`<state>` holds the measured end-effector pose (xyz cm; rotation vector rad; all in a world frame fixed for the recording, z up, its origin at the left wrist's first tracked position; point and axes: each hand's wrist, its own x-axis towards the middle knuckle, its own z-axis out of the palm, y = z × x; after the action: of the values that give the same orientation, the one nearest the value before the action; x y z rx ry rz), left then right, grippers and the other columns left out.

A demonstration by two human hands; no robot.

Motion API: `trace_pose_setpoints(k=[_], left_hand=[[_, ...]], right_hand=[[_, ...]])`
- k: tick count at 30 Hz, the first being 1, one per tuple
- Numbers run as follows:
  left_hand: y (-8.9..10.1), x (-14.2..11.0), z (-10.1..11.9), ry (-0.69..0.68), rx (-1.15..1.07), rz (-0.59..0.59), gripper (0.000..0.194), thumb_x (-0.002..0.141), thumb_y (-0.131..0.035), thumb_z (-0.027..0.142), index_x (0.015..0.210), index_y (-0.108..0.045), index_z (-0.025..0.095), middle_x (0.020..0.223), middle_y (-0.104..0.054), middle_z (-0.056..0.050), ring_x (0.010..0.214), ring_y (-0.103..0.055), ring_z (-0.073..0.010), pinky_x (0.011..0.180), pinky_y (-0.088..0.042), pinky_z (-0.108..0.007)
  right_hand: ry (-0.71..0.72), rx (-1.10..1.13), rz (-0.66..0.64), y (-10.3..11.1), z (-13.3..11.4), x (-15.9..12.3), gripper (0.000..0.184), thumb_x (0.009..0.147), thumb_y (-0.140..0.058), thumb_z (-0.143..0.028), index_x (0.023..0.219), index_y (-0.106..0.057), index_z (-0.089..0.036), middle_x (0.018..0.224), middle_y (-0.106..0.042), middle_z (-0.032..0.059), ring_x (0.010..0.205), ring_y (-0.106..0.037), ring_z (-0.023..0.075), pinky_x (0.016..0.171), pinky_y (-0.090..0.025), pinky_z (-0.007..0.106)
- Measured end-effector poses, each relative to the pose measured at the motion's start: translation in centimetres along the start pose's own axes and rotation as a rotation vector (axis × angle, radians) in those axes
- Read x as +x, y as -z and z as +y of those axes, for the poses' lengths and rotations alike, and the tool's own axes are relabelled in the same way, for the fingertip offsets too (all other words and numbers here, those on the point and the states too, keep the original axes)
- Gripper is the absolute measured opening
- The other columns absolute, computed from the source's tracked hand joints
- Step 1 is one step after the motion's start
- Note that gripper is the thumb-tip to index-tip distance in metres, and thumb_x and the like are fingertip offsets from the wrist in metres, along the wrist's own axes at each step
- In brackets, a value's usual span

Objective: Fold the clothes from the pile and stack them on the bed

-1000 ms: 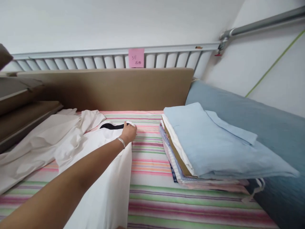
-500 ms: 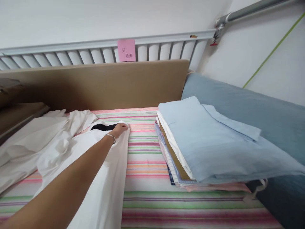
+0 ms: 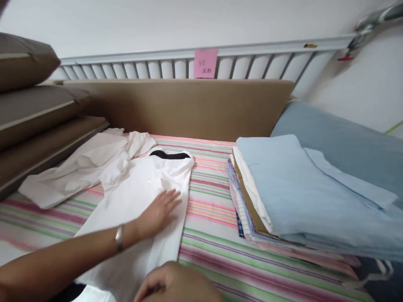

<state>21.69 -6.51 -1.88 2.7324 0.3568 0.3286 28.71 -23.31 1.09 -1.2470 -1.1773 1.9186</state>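
A white shirt point(image 3: 138, 184) with a black band point(image 3: 170, 155) at its collar lies on a striped bedsheet point(image 3: 217, 239). My left hand point(image 3: 160, 212), with a silver bracelet at the wrist, is over the shirt's front near its right side, palm down and fingers spread. At the bottom edge, beside the shirt's lower right part, my right hand point(image 3: 181, 283) shows partly, its fingers curled in. What those fingers hold, if anything, is hidden. Rumpled white cloth point(image 3: 85, 163) spreads out to the left of the shirt's body.
To the right stands a stack of folded clothes with a light blue shirt point(image 3: 283, 184) on top. Behind it lies a blue-grey cushion point(image 3: 340, 130). Brown cushions point(image 3: 37, 113) are piled at the left. A brown panel point(image 3: 189, 109) and a white radiator point(image 3: 151, 69) run along the back.
My left hand has let go of the shirt near the collar and moved down onto its front. My right hand has come into view at the bottom. The view has turned left.
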Motion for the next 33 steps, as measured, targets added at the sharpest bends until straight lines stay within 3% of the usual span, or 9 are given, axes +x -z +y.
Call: trace_pose_setpoints(k=[3,6,10,15,17,21,24,28,33], left_hand=[[-2.1,-9.7,2.8,-0.047,-0.036,-0.171,0.075,0.083,-0.057,0.036,0.146,-0.016,0.038,0.150,-0.026,0.002,0.137,-0.028,-0.0261,0.115,-0.020,-0.044],[-3.8,-15.1,4.9,-0.132,-0.007,-0.297,0.085,0.081,-0.061,0.032,0.147,-0.008,0.035,0.150,-0.024,-0.004,0.137,-0.027,-0.0283,0.112,-0.024,-0.049],[-4.8,-16.5,5.4,-0.182,0.048,-0.268,0.086,0.076,-0.065,0.022,0.145,-0.017,0.038,0.150,-0.024,-0.004,0.137,-0.026,-0.0301,0.110,-0.025,-0.053],[-3.3,-17.3,4.0,-0.229,-0.099,-0.199,0.070,0.082,-0.058,0.036,0.143,-0.023,0.043,0.148,-0.034,0.002,0.138,-0.026,-0.0226,0.115,-0.018,-0.046],[-2.3,-18.8,2.5,-0.090,-0.140,-0.066,0.060,0.086,-0.051,0.035,0.141,-0.027,0.043,0.146,-0.039,0.003,0.136,-0.032,-0.0188,0.115,-0.020,-0.040],[-0.4,-22.9,-2.5,0.522,-0.107,0.434,0.049,0.085,-0.046,0.029,0.134,-0.045,0.026,0.141,-0.045,-0.009,0.132,-0.037,-0.0230,0.112,-0.028,-0.042],[1.1,-25.1,-6.7,0.877,-0.138,0.659,0.049,0.076,-0.055,0.029,0.124,-0.051,0.018,0.128,-0.055,-0.015,0.122,-0.048,-0.0269,0.106,-0.035,-0.043],[2.5,-25.9,-9.7,1.072,-0.236,0.692,0.035,0.068,-0.060,0.029,0.099,-0.058,0.014,0.094,-0.065,-0.011,0.090,-0.061,-0.0253,0.083,-0.047,-0.036],[2.7,-26.0,-9.8,1.089,-0.290,0.594,0.019,0.068,-0.058,0.036,0.075,-0.052,0.019,0.068,-0.058,-0.001,0.066,-0.056,-0.0200,0.061,-0.040,-0.029]], right_hand=[[0.206,0.322,0.223,0.6,0.2,0.0,0.032,0.075,-0.061,-0.046,0.082,-0.065,-0.014,0.078,-0.069,0.0036,0.072,-0.066,0.0141,0.067,-0.049,0.024],[0.295,0.484,0.494,1.1,1.0,1.7,0.043,0.073,-0.062,-0.051,0.094,-0.061,-0.013,0.083,-0.068,0.0073,0.074,-0.066,0.0160,0.065,-0.048,0.026],[0.169,0.444,0.695,1.3,2.4,4.5,0.048,0.070,-0.063,-0.051,0.101,-0.057,-0.014,0.092,-0.066,0.0094,0.084,-0.066,0.0195,0.066,-0.050,0.028],[0.135,0.305,0.793,0.8,3.3,5.9,0.048,0.071,-0.060,-0.051,0.102,-0.057,-0.015,0.092,-0.065,0.0090,0.084,-0.066,0.0203,0.068,-0.051,0.030],[0.153,0.243,0.822,0.4,3.6,6.0,0.047,0.070,-0.061,-0.049,0.101,-0.058,-0.015,0.092,-0.066,0.0089,0.085,-0.066,0.0210,0.067,-0.051,0.030],[0.156,0.088,0.882,0.0,4.2,6.3,0.044,0.066,-0.063,-0.047,0.097,-0.061,-0.015,0.090,-0.068,0.0079,0.081,-0.066,0.0215,0.061,-0.050,0.029],[0.151,0.100,0.898,0.1,4.5,6.4,0.047,0.064,-0.064,-0.050,0.096,-0.062,-0.016,0.089,-0.068,0.0076,0.077,-0.066,0.0215,0.059,-0.050,0.029],[0.156,0.125,0.920,0.4,4.7,6.4,0.052,0.061,-0.067,-0.053,0.096,-0.062,-0.015,0.086,-0.068,0.0075,0.073,-0.066,0.0203,0.057,-0.050,0.028],[0.100,0.053,0.937,1.1,4.4,6.7,0.052,0.062,-0.065,-0.056,0.094,-0.063,-0.016,0.081,-0.067,0.0075,0.065,-0.065,0.0198,0.054,-0.049,0.029]])
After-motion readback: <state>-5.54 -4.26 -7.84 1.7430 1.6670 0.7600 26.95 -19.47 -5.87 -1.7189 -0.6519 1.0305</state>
